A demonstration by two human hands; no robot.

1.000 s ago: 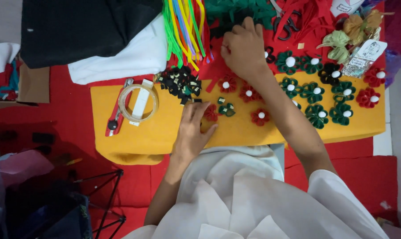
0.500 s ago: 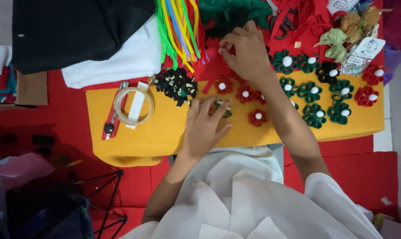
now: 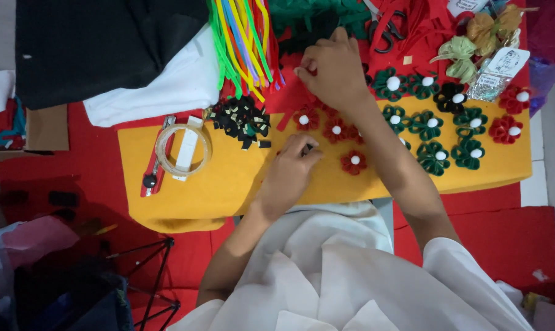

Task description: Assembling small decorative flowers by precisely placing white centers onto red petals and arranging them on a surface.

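head view, red felt flowers (image 3: 338,132) — white-centred

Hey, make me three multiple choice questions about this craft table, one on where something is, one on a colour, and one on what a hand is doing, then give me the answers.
1. Where does the tape roll lie?
A. on the yellow felt sheet, left of the left hand
B. on the black cloth
C. among the green flowers

2. What colour is the bead at the middle of each felt flower?
A. yellow
B. white
C. black

3. What is the right hand doing?
A. resting flat in the lap
B. gripping the tape roll
C. reaching forward to the red felt strips at the far edge of the table

Answers:
1 A, the roll sits on the yellow sheet beside a red cutter.
2 B, the red flower and the green flowers all show white middles.
3 C, its fingers are bent over the red strips.
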